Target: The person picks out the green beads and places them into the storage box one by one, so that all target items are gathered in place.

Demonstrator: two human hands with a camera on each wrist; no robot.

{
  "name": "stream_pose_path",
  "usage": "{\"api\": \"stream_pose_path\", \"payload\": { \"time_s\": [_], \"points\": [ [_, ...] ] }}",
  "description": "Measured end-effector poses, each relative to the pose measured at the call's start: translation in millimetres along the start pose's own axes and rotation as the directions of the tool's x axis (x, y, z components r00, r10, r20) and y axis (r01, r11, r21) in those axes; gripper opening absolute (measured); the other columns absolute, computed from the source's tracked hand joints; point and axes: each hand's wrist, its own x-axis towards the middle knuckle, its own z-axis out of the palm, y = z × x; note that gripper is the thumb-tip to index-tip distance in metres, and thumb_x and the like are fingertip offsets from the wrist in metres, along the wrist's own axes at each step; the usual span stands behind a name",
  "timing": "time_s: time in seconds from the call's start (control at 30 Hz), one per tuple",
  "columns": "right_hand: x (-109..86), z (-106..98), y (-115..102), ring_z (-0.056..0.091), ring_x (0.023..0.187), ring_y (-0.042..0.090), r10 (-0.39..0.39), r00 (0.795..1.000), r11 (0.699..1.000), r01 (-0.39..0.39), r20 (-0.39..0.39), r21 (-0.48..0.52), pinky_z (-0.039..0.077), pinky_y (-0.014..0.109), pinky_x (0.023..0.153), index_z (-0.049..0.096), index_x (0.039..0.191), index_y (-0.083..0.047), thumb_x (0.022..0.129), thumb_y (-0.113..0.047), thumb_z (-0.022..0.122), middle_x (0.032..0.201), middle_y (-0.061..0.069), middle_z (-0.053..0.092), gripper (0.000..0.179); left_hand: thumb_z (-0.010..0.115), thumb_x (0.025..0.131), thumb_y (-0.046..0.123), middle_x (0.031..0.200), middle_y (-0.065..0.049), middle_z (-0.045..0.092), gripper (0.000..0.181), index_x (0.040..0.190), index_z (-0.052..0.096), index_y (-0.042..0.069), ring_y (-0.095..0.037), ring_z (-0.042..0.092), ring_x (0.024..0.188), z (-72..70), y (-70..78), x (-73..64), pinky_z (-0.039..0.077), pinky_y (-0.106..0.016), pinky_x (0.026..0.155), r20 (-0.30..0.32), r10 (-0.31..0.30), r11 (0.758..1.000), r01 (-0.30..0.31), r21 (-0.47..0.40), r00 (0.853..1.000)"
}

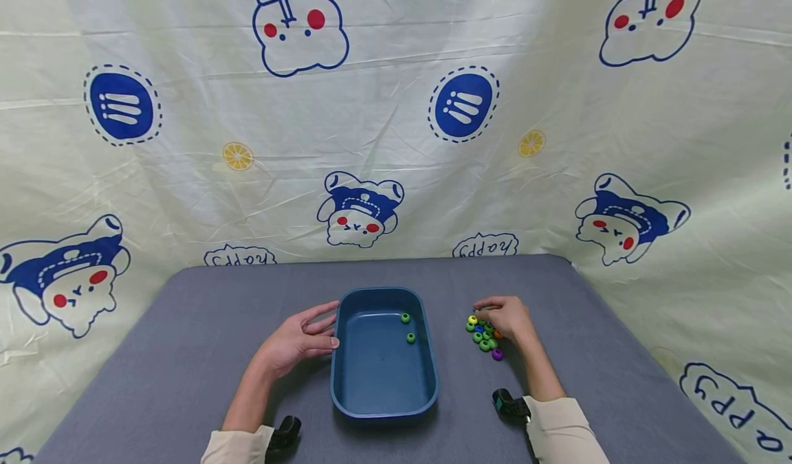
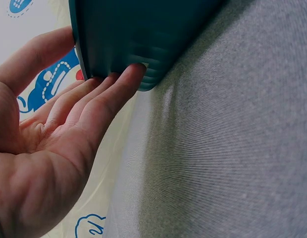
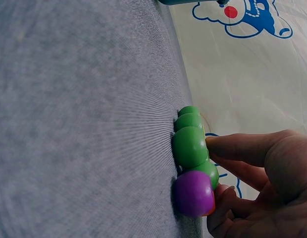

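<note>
A blue plastic tub (image 1: 383,381) stands on the table with two green beads (image 1: 411,338) on its floor. My left hand (image 1: 298,344) rests its fingertips on the tub's left wall, fingers mostly straight; the left wrist view shows them against the outer side and rim. My right hand (image 1: 507,316) reaches over a small pile of beads to the tub's right. Green beads (image 1: 485,346), a purple bead (image 1: 498,355), a yellow bead (image 1: 473,319) and a blue bead (image 1: 479,328) show there. In the right wrist view, beads hide the fingertips, so any grip is unclear.
A grey cloth covers the table (image 1: 204,354), whose back edge meets a pale printed curtain (image 1: 383,127). Black bands with small devices sit at both wrists, the left device (image 1: 286,431) and the right device (image 1: 510,405) above the tabletop.
</note>
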Motion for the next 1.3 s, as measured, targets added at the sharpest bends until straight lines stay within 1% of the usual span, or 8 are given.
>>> {"api": "stream_pose_path", "payload": {
  "time_s": [0.07,0.3,0.47,0.6,0.77,0.97,1.2,1.3],
  "points": [
    [0.1,0.4,0.7,0.065,0.095,0.028,0.004,1.000,1.000,-0.004,-0.001,0.001,0.046,0.028,0.064,0.079,0.107,-0.006,0.090,-0.016,0.072,0.111,0.019,0.075,0.022,0.069,0.093,0.000,0.158,-0.023,0.038,0.076,0.158,0.031,0.004,-0.041,0.043,0.143,-0.1,-0.1,-0.2,0.056,-0.041,0.099,0.003,0.000,1.000,0.000,-0.003,1.000],
    [0.3,0.2,-0.5,0.058,0.086,0.025,0.019,1.000,1.000,-0.018,-0.015,0.012,0.042,0.028,0.058,0.080,0.105,-0.006,0.089,-0.013,0.071,0.116,0.021,0.072,0.019,0.071,0.092,0.001,0.157,-0.023,0.039,0.076,0.158,0.033,0.005,-0.041,0.045,0.142,0.0,-0.6,0.4,0.056,-0.041,0.098,-0.009,-0.004,1.000,0.004,0.010,1.000],
    [0.7,0.2,-1.5,0.059,0.093,0.027,0.020,0.999,1.000,-0.020,-0.034,-0.005,0.042,0.028,0.061,0.080,0.104,-0.007,0.088,-0.012,0.073,0.121,0.023,0.070,0.018,0.070,0.092,0.001,0.157,-0.022,0.040,0.076,0.158,0.033,0.006,-0.040,0.045,0.142,0.4,-0.9,1.2,0.056,-0.040,0.098,-0.017,-0.011,1.000,0.011,0.013,1.000],
    [0.9,0.2,-1.8,0.060,0.095,0.028,0.022,0.999,1.000,-0.022,-0.040,-0.012,0.042,0.028,0.064,0.080,0.104,-0.007,0.088,-0.012,0.074,0.121,0.022,0.070,0.018,0.071,0.092,0.000,0.157,-0.021,0.040,0.076,0.157,0.034,0.007,-0.040,0.045,0.142,0.2,-0.9,1.5,0.056,-0.040,0.098,-0.026,-0.016,1.000,0.017,0.009,1.000],
    [0.0,-0.4,-2.8,0.059,0.093,0.028,0.032,0.999,0.999,-0.032,-0.033,0.004,0.042,0.029,0.063,0.079,0.104,-0.007,0.088,-0.011,0.074,0.119,0.022,0.071,0.017,0.071,0.091,0.000,0.157,-0.021,0.042,0.075,0.157,0.036,0.007,-0.040,0.047,0.141,1.1,-2.0,2.0,0.056,-0.042,0.098,-0.037,-0.022,1.000,0.022,0.003,0.999],
    [-1.7,-2.2,-5.6,0.062,0.093,0.027,0.031,0.999,0.999,-0.030,-0.024,0.025,0.044,0.029,0.065,0.079,0.106,-0.007,0.089,-0.013,0.074,0.116,0.020,0.073,0.019,0.071,0.091,0.000,0.157,-0.021,0.041,0.075,0.157,0.035,0.006,-0.040,0.046,0.141,1.1,-1.6,1.4,0.056,-0.041,0.097,-0.033,-0.017,1.000,0.017,0.007,0.999],
    [-5.8,-7.0,-12.5,0.067,0.089,0.027,-0.034,0.999,0.999,0.035,-0.024,0.025,0.048,0.031,0.066,0.078,0.110,-0.007,0.089,-0.016,0.074,0.112,0.018,0.075,0.023,0.070,0.092,0.001,0.157,-0.022,0.039,0.076,0.158,0.033,0.005,-0.041,0.044,0.142,0.4,0.9,-0.1,0.056,-0.041,0.099,-0.014,-0.008,1.000,0.008,0.007,1.000],
    [-8.2,-8.4,-16.1,0.067,0.088,0.027,-0.046,0.999,0.998,0.046,-0.013,0.042,0.049,0.031,0.066,0.077,0.112,-0.007,0.090,-0.015,0.073,0.112,0.018,0.075,0.024,0.070,0.092,0.000,0.157,-0.023,0.039,0.076,0.158,0.032,0.004,-0.041,0.044,0.142,0.2,0.9,-0.1,0.056,-0.041,0.099,-0.007,-0.005,1.000,0.005,0.003,1.000]
  ]
}}
